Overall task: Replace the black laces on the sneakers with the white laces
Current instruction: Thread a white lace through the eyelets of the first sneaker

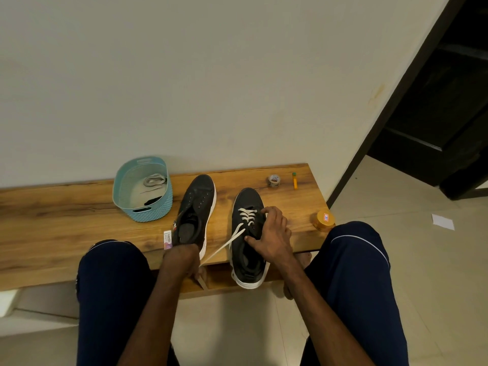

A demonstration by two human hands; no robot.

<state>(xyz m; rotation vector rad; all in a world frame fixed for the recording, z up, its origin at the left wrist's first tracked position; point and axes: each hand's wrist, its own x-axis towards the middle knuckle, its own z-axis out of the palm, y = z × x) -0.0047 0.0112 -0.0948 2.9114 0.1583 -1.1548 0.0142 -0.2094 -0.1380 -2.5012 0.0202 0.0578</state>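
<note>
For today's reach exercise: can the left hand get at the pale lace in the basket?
Probably not yet: the left hand grips the threaded white lace, though the open basket stands unobstructed.

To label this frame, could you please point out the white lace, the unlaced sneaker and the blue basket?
white lace (222, 245): head view, middle of the taut free strand.
unlaced sneaker (200, 190): head view, toe cap.
blue basket (148, 215): head view, front outer wall.

Two sneakers (224, 228) side by side on the bench (66, 223), basket (142, 191) left of them.
</note>
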